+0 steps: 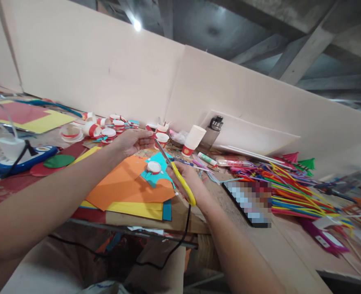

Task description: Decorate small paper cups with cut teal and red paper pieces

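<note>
My left hand (133,143) reaches over the table with its fingers pinched on a small red piece (150,129), which looks like paper. Yellow-handled scissors (182,183) are in my right hand (188,177), their blades pointing up and left toward that red piece. Whether the blades touch it I cannot tell. Below my hands lies a turquoise paper sheet (153,182) with a curved cut-out, and on it sits a small white-and-red cup piece (153,167). Orange paper (122,183) is spread underneath, over yellow sheets (137,209).
Stacked paper cups (193,141) stand behind, beside a grey bottle (210,132). Several cut cup pieces (108,134) lie back left. A phone (247,204) and colourful pipe cleaners (293,192) are at right. A blue power strip (27,159) sits left; a black cable (184,232) hangs at the table edge.
</note>
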{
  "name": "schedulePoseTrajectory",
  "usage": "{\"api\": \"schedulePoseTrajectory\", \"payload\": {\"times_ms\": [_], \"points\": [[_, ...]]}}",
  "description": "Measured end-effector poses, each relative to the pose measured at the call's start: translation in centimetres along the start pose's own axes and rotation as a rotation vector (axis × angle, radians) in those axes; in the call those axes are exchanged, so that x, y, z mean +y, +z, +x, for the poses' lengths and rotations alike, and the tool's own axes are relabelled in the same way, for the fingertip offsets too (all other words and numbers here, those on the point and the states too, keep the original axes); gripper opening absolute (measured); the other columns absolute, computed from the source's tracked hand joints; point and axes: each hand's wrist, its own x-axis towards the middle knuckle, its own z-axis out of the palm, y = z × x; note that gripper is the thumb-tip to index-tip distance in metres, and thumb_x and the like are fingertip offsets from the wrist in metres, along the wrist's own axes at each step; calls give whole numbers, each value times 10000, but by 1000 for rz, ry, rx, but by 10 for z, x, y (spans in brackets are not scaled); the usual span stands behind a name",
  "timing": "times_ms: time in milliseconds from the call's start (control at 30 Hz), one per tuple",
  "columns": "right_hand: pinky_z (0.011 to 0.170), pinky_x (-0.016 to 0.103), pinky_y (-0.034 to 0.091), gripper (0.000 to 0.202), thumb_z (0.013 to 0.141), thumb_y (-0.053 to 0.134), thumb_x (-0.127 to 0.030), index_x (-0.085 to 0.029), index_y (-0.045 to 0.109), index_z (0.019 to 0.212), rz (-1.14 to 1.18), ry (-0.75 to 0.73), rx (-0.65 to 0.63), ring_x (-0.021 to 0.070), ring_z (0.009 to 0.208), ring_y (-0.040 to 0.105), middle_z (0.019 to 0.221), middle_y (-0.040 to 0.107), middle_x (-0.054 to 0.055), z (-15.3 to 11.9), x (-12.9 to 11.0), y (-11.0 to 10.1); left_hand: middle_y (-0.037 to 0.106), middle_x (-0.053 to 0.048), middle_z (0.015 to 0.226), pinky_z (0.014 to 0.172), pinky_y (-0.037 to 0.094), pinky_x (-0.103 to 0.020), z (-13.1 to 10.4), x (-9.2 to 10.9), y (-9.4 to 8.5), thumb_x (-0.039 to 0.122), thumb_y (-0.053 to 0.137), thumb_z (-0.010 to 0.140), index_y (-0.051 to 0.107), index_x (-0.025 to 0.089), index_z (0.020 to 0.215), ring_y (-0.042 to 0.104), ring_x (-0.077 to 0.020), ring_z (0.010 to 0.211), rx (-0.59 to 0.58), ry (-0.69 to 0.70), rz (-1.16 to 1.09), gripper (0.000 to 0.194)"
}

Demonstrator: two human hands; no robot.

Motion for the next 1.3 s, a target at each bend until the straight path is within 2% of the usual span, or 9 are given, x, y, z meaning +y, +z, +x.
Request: {"api": "schedulePoseTrajectory", "payload": {"times_ms": [133, 267, 433, 567, 700, 867, 1033, 1167, 1300], "points": [[514, 211, 334, 245, 874, 485, -409, -187, 584, 848, -80, -58, 26, 99, 544, 471, 663, 554, -26, -2, -2, -3, 719, -83, 692, 682, 585, -283, -2, 1, 1, 65, 639, 755, 672, 102, 761, 690, -152, 606, 14, 1, 9, 51], [594, 221, 367, 225, 866, 508, -396, -186, 587, 859, -90, -93, -8, 113, 652, 510, 763, 596, -10, -2, -4, -8, 723, -79, 697, 638, 571, -249, -3, 3, 3, 78, 634, 756, 674, 96, 743, 685, -141, 600, 35, 14, 28, 45], [493, 213, 352, 226, 848, 517, -409, -190, 572, 847, -10, -4, 41, 92, 503, 442, 603, 510, -40, 2, -2, -12, 733, -90, 732, 644, 569, -242, -1, 2, 0, 103, 641, 746, 683, 107, 749, 700, -152, 649, 16, 14, 66, 42], [443, 209, 372, 267, 807, 573, -437, -204, 546, 933, 150, 61, 179, 93, 460, 446, 569, 493, -51, 6, 3, -9, 735, -104, 736, 635, 569, -243, -4, -1, 1, 123, 689, 698, 697, 107, 738, 698, -162, 648, -74, -33, 150, 43], [442, 212, 404, 404, 775, 636, -468, -231, 488, 1066, 361, 26, 295, 82, 462, 459, 665, 539, -43, 5, 1, -7, 732, -120, 726, 626, 571, -261, -13, -12, 7, 206, 769, 648, 707, 114, 684, 687, -172, 625, -258, -120, 287, 117], [550, 245, 480, 531, 711, 710, -478, -236, 466, 1114, 447, 2, 302, 111, 591, 551, 816, 609, -1, 7, 0, -4, 730, -107, 695, 623, 563, -261, -21, -31, 14, 234, 760, 639, 707, 150, 608, 681, -175, 613, -446, -147, 465, 104], [684, 288, 505, 521, 720, 707, -455, -221, 473, 1123, 433, -36, 285, 150, 742, 602, 839, 614, 9, 8, 1, 4, 730, -84, 667, 574, 523, -228, -29, -35, 21, 178, 723, 610, 714, 163, 607, 676, -167, 593, -493, -140, 607, 18], [653, 274, 487, 507, 730, 695, -422, -209, 470, 1132, 390, -33, 290, 152, 757, 590, 847, 603, 18, 8, 1, 7, 722, -71, 646, 536, 492, -221, -32, -35, 25, 168, 720, 597, 698, 170, 584, 662, -164, 577, -533, -128, 598, 26], [573, 244, 460, 499, 713, 697, -421, -214, 462, 1102, 449, -28, 305, 121, 659, 556, 845, 607, 14, 9, -1, 8, 724, -65, 669, 519, 464, -207, -33, -37, 26, 182, 743, 607, 723, 171, 661, 656, -157, 598, -544, -94, 560, 59]]}}
